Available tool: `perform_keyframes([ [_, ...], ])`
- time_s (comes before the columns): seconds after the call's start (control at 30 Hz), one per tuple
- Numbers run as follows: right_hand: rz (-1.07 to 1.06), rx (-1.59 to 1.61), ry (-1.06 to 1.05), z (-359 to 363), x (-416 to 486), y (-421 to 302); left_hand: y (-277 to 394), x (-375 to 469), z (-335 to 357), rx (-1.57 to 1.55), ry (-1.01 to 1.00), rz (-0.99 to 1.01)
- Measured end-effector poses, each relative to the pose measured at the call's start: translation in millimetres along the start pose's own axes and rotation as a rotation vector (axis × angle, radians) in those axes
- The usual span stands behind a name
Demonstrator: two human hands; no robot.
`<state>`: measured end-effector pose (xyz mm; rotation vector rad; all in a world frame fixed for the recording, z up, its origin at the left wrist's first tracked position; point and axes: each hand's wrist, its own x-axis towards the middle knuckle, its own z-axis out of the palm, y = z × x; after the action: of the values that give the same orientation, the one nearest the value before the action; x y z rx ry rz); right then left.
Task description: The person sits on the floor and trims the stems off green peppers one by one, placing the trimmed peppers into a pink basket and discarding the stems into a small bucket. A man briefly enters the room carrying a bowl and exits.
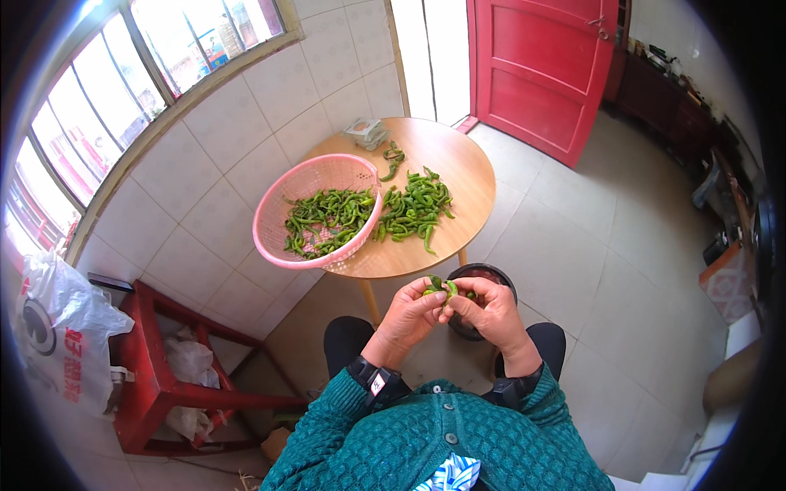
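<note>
Above my lap, my left hand [412,313] and my right hand [490,310] meet around a few green chili peppers [452,288], pinched between thumbs and fingers. A dark leafy piece shows at the left fingertips. Beyond them stands a round wooden table [470,159]. A pile of green peppers [420,205] lies on its top, right of a pink plastic colander basket [270,205]. The basket is tilted and holds many more thin green peppers [331,212]. Below my right hand sits a dark round bucket [470,333], partly hidden; its contents are unclear.
A small group of darker peppers [393,161] and a stack of clear plastic trays [366,132] lie at the table's far side. To my left is a red wooden stool [144,374] with a plastic bag [67,331]. A red door [543,67] stands ajar ahead.
</note>
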<state>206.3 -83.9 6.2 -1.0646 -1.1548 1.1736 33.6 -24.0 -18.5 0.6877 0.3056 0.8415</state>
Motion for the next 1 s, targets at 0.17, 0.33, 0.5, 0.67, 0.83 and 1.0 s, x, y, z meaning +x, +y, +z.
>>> perform_keyframes([
  [0.17,-0.118,-0.143,0.046,2.4,4.9,-1.7,3.0,-2.4,-0.5,0.088,-0.015,0.036],
  [0.33,0.047,0.055,0.095,-0.2,0.9,-3.2,5.9,0.5,4.5,0.182,0.058,-0.029],
  [0.5,-0.012,0.299,0.170,-14.0,5.2,6.9,9.5,13.2,20.3,0.214,0.112,-0.139],
  [0.67,-0.007,0.469,0.269,-32.5,0.9,8.5,6.7,39.7,33.4,0.658,0.073,-0.356],
  [0.83,-0.059,0.553,0.281,-48.4,-8.8,7.6,-2.9,62.5,38.1,0.748,0.055,-0.341],
  [1.0,-0.048,0.584,0.265,-59.8,-13.6,14.4,-10.5,56.8,33.5,0.600,0.140,-0.339],
])
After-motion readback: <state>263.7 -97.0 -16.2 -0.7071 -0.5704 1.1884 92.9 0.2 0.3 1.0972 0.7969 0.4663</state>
